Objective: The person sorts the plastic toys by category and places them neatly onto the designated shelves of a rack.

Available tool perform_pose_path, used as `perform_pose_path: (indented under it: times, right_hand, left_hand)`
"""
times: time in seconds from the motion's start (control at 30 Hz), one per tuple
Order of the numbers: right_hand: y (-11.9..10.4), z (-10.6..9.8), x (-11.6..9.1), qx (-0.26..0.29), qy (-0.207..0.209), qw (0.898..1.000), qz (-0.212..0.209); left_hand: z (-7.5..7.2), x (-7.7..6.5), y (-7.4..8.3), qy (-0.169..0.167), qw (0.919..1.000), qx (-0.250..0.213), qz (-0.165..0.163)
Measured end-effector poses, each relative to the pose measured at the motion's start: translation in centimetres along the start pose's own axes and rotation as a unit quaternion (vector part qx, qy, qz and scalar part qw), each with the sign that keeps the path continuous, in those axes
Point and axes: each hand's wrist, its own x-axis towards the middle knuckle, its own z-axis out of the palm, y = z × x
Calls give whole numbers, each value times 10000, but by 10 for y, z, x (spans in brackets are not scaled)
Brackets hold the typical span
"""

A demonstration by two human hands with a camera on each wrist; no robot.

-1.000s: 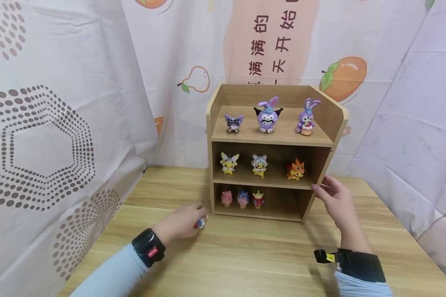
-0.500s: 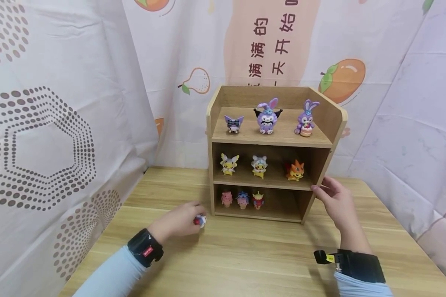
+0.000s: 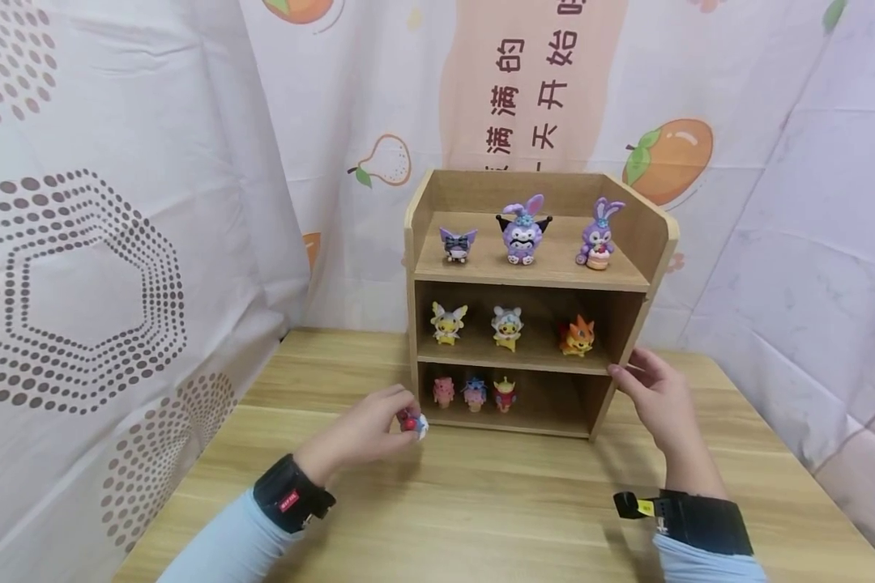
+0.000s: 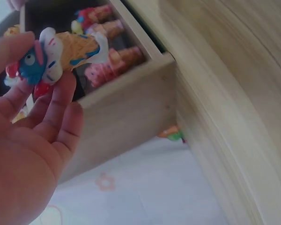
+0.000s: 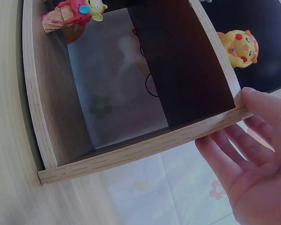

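Observation:
In the head view my left hand [image 3: 368,425] is by the lower left corner of a wooden shelf [image 3: 518,191]. It pinches an ice-cream-cone figurine [image 4: 77,50] with a blue, big-eyed head, white swirl and red ball, held between thumb and fingers. The cone lies sideways, off the table. My right hand [image 3: 659,397] grips the shelf's right side panel, thumb on the front edge, fingers along the outside. On the bottom tier's left half stand a pink cone figurine [image 3: 443,393], a blue-and-pink one [image 3: 475,394] and a red one with a green head [image 3: 505,395].
The middle tier bears two yellow figurines in pale hoods, one of them a winged figurine [image 3: 448,324], and an orange figurine [image 3: 578,335]. Purple figures, including a rabbit with cake [image 3: 598,235], stand on top. A patterned curtain [image 3: 357,243] hangs behind the wooden table [image 3: 481,510].
My left hand has moved slightly right and up with the cone figurine, turning so that its red ball shows. The right hand keeps its hold on the shelf.

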Motion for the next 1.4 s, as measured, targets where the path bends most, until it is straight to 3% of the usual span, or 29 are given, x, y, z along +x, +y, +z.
perform_pose_path:
  times: [0.23, 0.47, 0.67, 0.97, 1.4]
  right_hand:
    - [1, 1, 2, 89, -40, 9999, -41]
    - [5, 1, 2, 99, -59, 9999, -46]
    - [3, 0, 0, -4, -45, 10000, -26]
    - [-1, -1, 0, 45, -40, 10000, -9]
    - [4, 1, 3, -24, -71, 10000, 30]
  left_hand:
    - [4, 5, 16, 406, 9987, -277, -119]
    - [6, 5, 23, 561, 9971, -491, -168]
    - [7, 8, 28, 549, 9959, -717, -93]
    - [16, 24, 40, 424, 9928, -1117, 23]
    - [36, 49, 53, 252, 9952, -944, 112]
